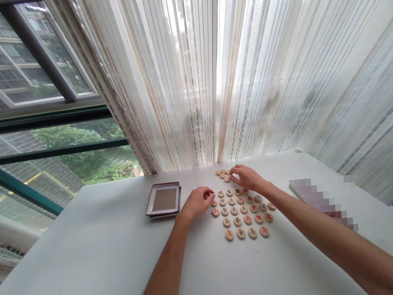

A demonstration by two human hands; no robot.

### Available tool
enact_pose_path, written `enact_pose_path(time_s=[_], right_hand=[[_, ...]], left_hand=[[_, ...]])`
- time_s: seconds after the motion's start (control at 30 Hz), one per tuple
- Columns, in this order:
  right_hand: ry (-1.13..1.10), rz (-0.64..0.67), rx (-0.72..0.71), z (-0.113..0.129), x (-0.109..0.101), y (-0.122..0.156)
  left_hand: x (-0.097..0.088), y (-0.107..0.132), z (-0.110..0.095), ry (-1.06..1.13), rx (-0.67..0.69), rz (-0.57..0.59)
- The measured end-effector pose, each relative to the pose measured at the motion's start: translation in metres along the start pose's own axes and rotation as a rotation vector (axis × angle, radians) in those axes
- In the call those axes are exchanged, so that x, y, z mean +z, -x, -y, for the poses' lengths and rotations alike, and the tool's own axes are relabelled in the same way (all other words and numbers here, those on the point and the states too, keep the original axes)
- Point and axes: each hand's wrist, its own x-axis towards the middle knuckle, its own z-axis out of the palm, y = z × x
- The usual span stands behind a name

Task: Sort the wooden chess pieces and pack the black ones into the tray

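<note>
Round wooden Chinese chess pieces [234, 210] lie face up in rows on the white table, marked with red or black characters. At the left end of the upper rows is my left hand [198, 202], its fingers curled inward and fingertips close together; whatever they may hold is hidden. Beyond the rows sits a small cluster of plain-topped chess pieces [223, 172], their characters not showing. My right hand [247, 177] reaches over to the right side of this cluster, thumb and fingers closed around a piece at its edge.
Left of the pieces stands a shallow, brown-rimmed open box [149, 208] with a pale inner border. A flat, partly pixelated item [320, 203] lies right, beneath my forearm's far side. Striped sheer curtains [185, 98] hang along the far edge of the white table [116, 251].
</note>
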Motion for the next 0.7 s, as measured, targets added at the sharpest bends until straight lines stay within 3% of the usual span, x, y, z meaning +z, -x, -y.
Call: enact_pose_path(time_s=[0.2,0.47,0.7], right_hand=[[0.009,0.008,0.034,0.0,0.004,0.003],[-0.061,-0.063,0.071,-0.007,0.008,0.003],[-0.191,-0.184,0.004,0.01,-0.02,0.035]], left_hand=[[-0.004,-0.002,-0.009,0.014,0.038,-0.08],[-0.007,-0.001,-0.016,0.052,0.058,-0.1],[-0.008,0.0,-0.027,0.077,0.068,-0.084]])
